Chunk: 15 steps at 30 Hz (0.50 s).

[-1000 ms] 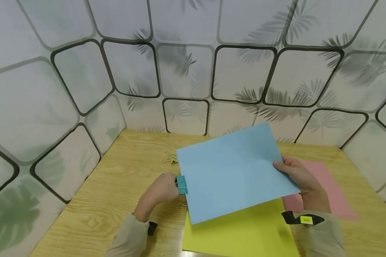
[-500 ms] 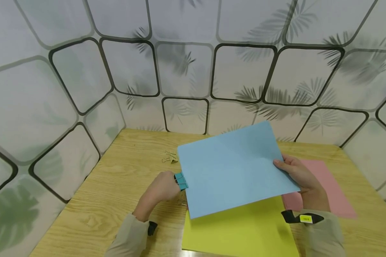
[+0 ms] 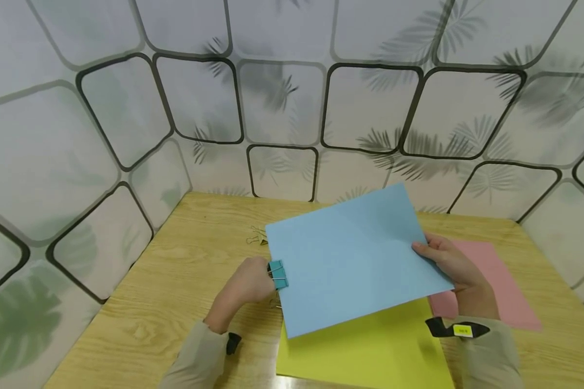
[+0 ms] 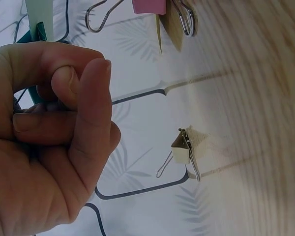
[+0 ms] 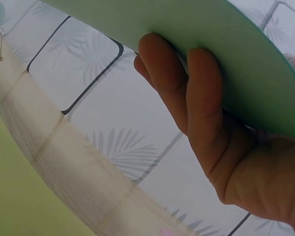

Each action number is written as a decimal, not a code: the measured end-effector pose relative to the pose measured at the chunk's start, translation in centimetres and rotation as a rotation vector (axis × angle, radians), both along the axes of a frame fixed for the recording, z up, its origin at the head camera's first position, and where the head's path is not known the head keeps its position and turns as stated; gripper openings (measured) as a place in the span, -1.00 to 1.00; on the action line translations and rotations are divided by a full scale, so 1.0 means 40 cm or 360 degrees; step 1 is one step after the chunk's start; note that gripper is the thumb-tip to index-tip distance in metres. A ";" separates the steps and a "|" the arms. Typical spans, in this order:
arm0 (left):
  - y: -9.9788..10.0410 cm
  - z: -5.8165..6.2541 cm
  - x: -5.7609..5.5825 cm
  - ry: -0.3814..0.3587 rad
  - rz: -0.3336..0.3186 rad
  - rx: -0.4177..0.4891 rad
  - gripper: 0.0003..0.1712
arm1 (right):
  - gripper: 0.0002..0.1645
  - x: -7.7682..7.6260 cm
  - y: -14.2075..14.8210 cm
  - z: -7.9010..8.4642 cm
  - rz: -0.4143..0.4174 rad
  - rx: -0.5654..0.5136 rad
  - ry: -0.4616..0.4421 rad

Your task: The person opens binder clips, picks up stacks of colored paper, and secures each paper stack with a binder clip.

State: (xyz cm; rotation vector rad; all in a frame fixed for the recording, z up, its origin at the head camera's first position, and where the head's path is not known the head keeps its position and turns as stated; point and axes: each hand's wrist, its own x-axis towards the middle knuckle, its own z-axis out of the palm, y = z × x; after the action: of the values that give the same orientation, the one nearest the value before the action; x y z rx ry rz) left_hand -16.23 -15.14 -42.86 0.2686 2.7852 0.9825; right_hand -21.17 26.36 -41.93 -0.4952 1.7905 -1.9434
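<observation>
A light blue sheet of paper (image 3: 355, 259) is held up at a tilt in the head view. My right hand (image 3: 450, 265) grips its right edge, thumb on top and fingers (image 5: 204, 83) underneath, as the right wrist view shows. At the sheet's left edge my left hand (image 3: 250, 280) pinches a teal binder clip (image 3: 278, 274), which overlaps the edge in the head view. In the left wrist view the curled fingers (image 4: 93, 98) hide most of this clip.
Under the blue sheet lies yellow paper (image 3: 370, 351) on the wooden table (image 3: 175, 270). Pink paper (image 3: 498, 286) lies to the right. A yellowish binder clip (image 4: 181, 155) and a pink one (image 4: 149, 6) stand near the left hand. Patterned walls (image 3: 282, 108) enclose the back and sides.
The teal binder clip has swivelled, tilting and then turning back, and now reaches slightly farther over the sheet's left edge. The right hand keeps its grip, almost still.
</observation>
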 end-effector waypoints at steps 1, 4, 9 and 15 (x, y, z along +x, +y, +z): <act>0.001 0.001 0.000 -0.0007 0.0006 -0.0002 -0.44 | -0.27 0.000 0.000 0.001 -0.0007 0.0009 -0.0006; 0.006 0.003 0.001 -0.0030 0.0014 -0.0011 -0.47 | -0.20 -0.001 -0.001 0.002 -0.0016 0.0044 -0.0008; 0.009 0.003 0.002 -0.0020 0.0018 -0.0012 -0.49 | -0.19 -0.005 -0.003 0.001 -0.0012 0.0064 -0.0004; 0.013 0.002 0.003 0.0005 0.0027 -0.0050 -0.45 | -0.25 -0.005 -0.004 0.000 -0.0013 0.0037 0.0000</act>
State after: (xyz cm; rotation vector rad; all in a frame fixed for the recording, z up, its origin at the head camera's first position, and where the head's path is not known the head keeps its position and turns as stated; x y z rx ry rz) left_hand -16.12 -14.60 -42.79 0.2425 2.8080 0.9423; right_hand -21.39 26.22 -41.91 -0.4806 1.8157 -1.9258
